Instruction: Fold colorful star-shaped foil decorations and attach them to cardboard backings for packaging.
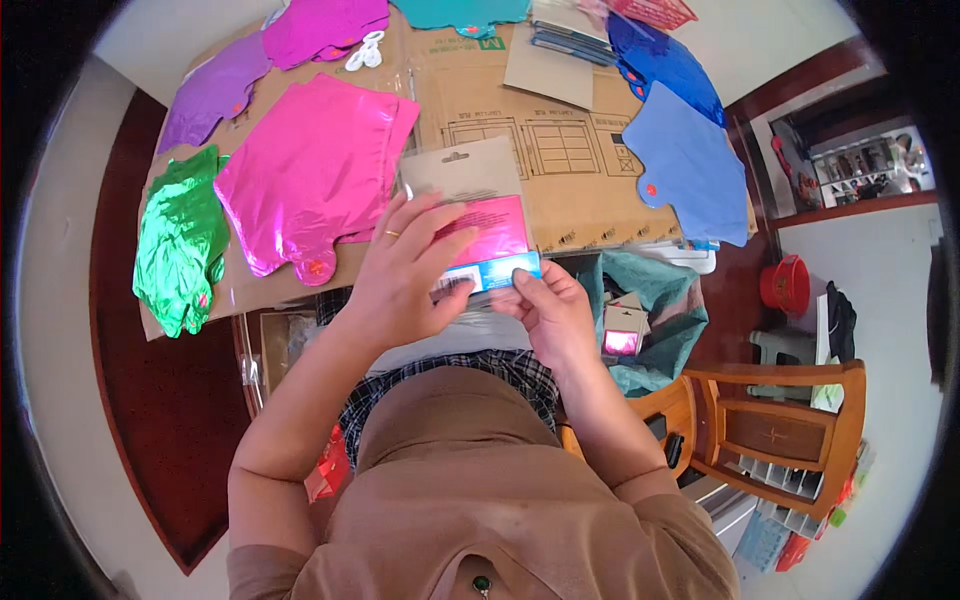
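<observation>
"Hands?"
"I see the left hand (405,270) slanting, fingers spread over the packet (497,225); the right hand (556,312) pinches its lower right corner, thumb uppermost."
"Packet?"
"Over the cardboard's (585,205) near edge."

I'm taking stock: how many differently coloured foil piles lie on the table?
7: on the left, green pile, pink pile and purple pile; along the far edge, magenta pile and teal pile; on the right, dark blue pile and light blue pile. Others may be hidden.
</observation>
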